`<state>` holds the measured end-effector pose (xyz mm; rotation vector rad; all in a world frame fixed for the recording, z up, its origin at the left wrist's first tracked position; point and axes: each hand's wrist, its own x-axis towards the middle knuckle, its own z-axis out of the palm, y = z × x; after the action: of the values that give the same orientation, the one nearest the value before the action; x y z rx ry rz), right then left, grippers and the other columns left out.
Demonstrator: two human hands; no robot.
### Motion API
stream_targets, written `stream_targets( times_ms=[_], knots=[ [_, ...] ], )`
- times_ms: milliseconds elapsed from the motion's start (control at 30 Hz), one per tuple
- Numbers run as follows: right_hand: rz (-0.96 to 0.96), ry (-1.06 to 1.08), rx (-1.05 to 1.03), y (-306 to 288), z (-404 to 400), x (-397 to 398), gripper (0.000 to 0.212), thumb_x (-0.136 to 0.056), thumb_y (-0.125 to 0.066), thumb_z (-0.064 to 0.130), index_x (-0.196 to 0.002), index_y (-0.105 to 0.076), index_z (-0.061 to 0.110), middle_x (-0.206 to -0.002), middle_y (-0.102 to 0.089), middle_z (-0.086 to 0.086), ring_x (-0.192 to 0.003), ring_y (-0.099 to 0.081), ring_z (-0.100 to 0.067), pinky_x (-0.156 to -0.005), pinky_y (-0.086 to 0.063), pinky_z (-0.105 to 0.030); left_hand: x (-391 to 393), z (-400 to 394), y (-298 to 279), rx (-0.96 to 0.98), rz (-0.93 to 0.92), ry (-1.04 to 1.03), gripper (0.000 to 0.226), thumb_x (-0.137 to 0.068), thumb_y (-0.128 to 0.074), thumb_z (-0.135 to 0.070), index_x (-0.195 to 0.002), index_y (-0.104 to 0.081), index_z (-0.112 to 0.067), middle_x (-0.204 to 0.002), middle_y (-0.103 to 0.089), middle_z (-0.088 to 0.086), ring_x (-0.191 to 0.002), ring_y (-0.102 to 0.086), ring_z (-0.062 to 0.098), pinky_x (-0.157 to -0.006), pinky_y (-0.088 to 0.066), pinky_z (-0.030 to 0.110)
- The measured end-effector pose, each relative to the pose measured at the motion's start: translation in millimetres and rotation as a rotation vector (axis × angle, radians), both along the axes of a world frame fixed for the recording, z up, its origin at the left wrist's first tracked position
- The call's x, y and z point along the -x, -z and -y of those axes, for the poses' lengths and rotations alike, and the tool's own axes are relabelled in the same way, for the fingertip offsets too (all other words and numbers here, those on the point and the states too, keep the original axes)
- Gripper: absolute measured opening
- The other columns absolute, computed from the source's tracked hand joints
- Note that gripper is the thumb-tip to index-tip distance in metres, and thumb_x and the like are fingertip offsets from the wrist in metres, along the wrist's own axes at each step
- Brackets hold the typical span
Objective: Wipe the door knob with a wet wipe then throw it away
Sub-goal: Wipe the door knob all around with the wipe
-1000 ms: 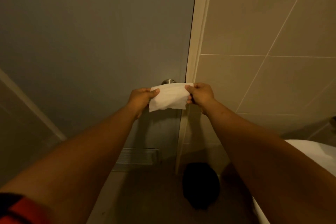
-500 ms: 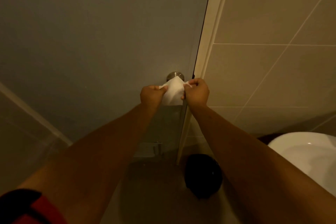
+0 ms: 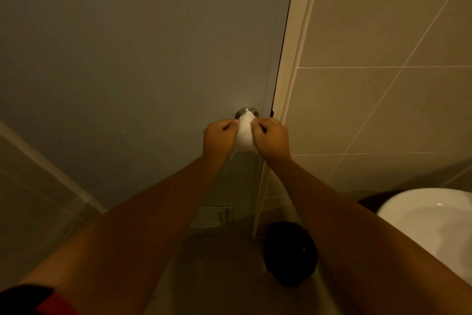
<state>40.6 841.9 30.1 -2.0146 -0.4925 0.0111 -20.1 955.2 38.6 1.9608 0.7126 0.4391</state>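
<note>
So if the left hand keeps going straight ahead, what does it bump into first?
Probably the door knob. The left hand points toward the door, pinching the wipe with the right hand. The wipe already covers the knob's front; depth is hard to judge.

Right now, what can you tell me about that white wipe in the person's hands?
The white wet wipe looks soft and thin, bunched into a crumpled fold. The left hand and right hand each pinch one side. Its top edge covers the lower part of the round brushed-metal door knob on the grey door.
</note>
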Motion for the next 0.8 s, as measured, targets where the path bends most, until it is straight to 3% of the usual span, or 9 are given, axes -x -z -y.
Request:
stream_targets(
  times_ms=[200,300,400,500,600,667,800],
  knots=[
    [-0.288,0.060,-0.221,11.1,2.4,-5.8,0.040,-0.096,-0.056,0.036,-0.110,-0.071,0.000,-0.106,-0.071,-0.019,-0.096,-0.068,-0.031,-0.080,-0.059,-0.038,-2.1,2.7,0.7,-0.130,0.118,0.073,0.032,-0.094,-0.058,-0.025,-0.119,-0.068,-0.008,-0.117,-0.069,0.015,-0.106,-0.065,0.028,-0.090,-0.055,0.036],
    [-0.189,0.077,-0.227,15.3,2.2,3.8,0.034,-0.098,-0.054,0.029,-0.111,-0.070,0.002,-0.104,-0.070,-0.013,-0.093,-0.067,-0.027,-0.067,-0.052,-0.019,-7.2,1.6,0.2,-0.126,0.114,0.084,0.033,-0.094,-0.057,-0.025,-0.119,-0.068,-0.007,-0.116,-0.068,0.016,-0.105,-0.064,0.029,-0.088,-0.055,0.037],
    [-0.050,-0.007,-0.199,7.6,-0.1,4.9,0.031,-0.100,-0.050,0.021,-0.122,-0.065,0.005,-0.106,-0.063,-0.006,-0.092,-0.057,-0.016,-0.068,-0.044,-0.004,-5.1,1.2,4.8,-0.001,0.127,0.046,0.035,-0.096,-0.054,-0.027,-0.121,-0.067,-0.007,-0.118,-0.069,0.018,-0.105,-0.066,0.031,-0.087,-0.056,0.039],
    [0.056,-0.044,-0.086,4.1,-2.5,-3.5,0.032,-0.101,-0.047,0.021,-0.122,-0.066,0.005,-0.115,-0.065,-0.016,-0.096,-0.057,-0.018,-0.077,-0.045,-0.017,1.8,4.3,11.8,0.042,0.124,0.025,0.035,-0.097,-0.052,-0.028,-0.123,-0.066,-0.009,-0.118,-0.068,0.019,-0.102,-0.066,0.034,-0.079,-0.059,0.043],
    [-0.029,-0.029,-0.112,8.5,-2.8,-7.2,0.034,-0.101,-0.045,0.025,-0.122,-0.065,0.006,-0.117,-0.066,-0.016,-0.097,-0.061,-0.019,-0.067,-0.043,-0.011,3.8,7.1,9.5,-0.047,0.129,0.043,0.035,-0.097,-0.052,-0.024,-0.126,-0.063,-0.008,-0.122,-0.065,0.018,-0.108,-0.063,0.033,-0.087,-0.055,0.040],
    [-0.068,-0.014,-0.143,16.2,0.8,-2.8,0.034,-0.102,-0.044,0.027,-0.121,-0.064,0.006,-0.115,-0.067,-0.017,-0.101,-0.064,-0.026,-0.071,-0.049,-0.017,1.5,5.4,3.9,-0.160,0.104,0.111,0.034,-0.096,-0.053,-0.022,-0.126,-0.063,-0.008,-0.124,-0.062,0.017,-0.110,-0.060,0.031,-0.092,-0.052,0.037],
    [0.032,-0.063,-0.098,28.2,9.5,9.8,0.034,-0.103,-0.041,0.023,-0.125,-0.060,0.005,-0.113,-0.066,-0.016,-0.096,-0.060,-0.018,-0.071,-0.046,-0.007,-3.2,-1.2,-1.7,-0.197,0.059,0.147,0.034,-0.097,-0.052,-0.024,-0.125,-0.064,-0.010,-0.123,-0.061,0.015,-0.110,-0.058,0.029,-0.089,-0.047,0.028]
  ],
)
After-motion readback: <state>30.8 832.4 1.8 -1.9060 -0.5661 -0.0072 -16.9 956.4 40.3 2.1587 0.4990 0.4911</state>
